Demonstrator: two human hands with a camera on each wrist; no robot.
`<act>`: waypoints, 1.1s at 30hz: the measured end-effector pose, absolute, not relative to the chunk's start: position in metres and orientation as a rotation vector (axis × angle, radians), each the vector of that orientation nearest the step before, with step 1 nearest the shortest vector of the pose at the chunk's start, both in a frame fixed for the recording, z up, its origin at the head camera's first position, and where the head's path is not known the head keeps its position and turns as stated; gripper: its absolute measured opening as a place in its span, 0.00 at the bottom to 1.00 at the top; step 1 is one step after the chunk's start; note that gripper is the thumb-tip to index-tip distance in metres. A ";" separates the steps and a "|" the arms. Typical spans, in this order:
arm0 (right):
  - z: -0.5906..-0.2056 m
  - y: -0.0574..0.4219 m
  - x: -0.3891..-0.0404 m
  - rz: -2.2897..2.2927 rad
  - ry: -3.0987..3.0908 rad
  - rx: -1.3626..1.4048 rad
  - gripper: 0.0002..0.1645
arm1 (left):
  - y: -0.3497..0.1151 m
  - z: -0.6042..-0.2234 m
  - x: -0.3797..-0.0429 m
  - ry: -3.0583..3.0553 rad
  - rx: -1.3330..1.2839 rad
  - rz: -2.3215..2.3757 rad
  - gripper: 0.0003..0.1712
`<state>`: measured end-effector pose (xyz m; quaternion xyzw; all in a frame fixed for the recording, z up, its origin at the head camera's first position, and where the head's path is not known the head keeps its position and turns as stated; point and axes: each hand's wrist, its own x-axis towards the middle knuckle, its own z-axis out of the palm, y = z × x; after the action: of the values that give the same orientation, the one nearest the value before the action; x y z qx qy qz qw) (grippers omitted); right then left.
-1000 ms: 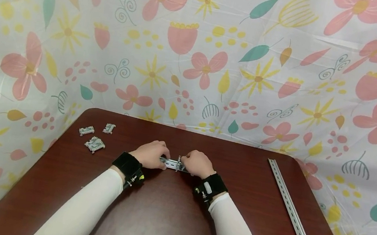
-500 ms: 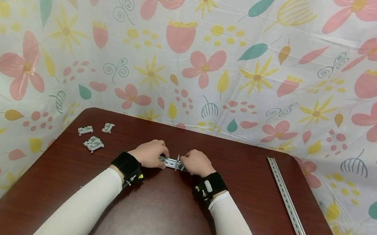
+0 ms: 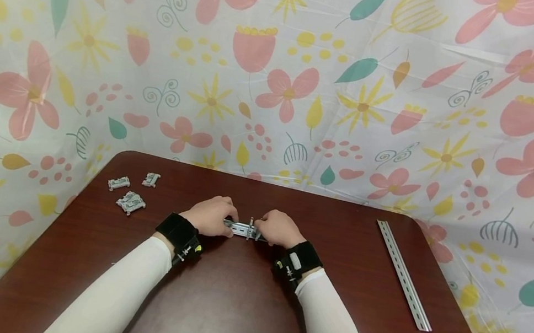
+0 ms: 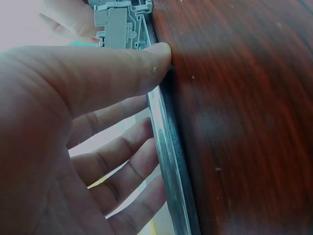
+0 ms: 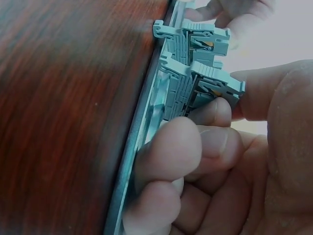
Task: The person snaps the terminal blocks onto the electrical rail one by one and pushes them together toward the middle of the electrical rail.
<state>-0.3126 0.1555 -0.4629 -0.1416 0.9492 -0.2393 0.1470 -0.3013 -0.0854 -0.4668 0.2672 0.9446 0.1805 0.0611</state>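
In the head view my left hand [image 3: 208,215] grips a slotted metal DIN rail [image 3: 241,229] lying along the table. Its thumb lies on the near edge in the left wrist view, with the other fingers on the far side of the rail [image 4: 168,161]. My right hand [image 3: 281,229] pinches a grey terminal block [image 5: 208,88], which sits tilted at the rail; whether it is clipped on cannot be told. Close beside it, a second grey terminal block [image 5: 208,40] stands on the rail. My right fingers hide part of the rail.
Several loose terminal blocks [image 3: 131,202] lie at the table's left, near the back. A second, longer DIN rail [image 3: 403,275] lies slanted on the right side. Behind the brown table [image 3: 210,304] hangs a flower-patterned cloth [image 3: 274,106].
The head view has shifted slightly, so everything in it sits a little higher and further left. Both hands keep their holds, with no clear movement along the rail.
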 end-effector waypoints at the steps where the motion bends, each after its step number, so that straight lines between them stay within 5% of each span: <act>1: -0.463 0.156 -0.312 -0.686 2.732 -0.407 0.31 | -0.085 -0.467 -0.302 2.857 0.807 0.541 0.17; 33: -0.463 0.151 -0.307 -0.552 2.796 -0.591 0.31 | -0.086 -0.473 -0.305 2.864 0.811 0.566 0.16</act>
<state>-0.3067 0.1506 -0.4631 -0.2016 0.9542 -0.1884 0.1153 -0.3054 -0.0860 -0.4734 0.2674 0.9437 0.1866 0.0558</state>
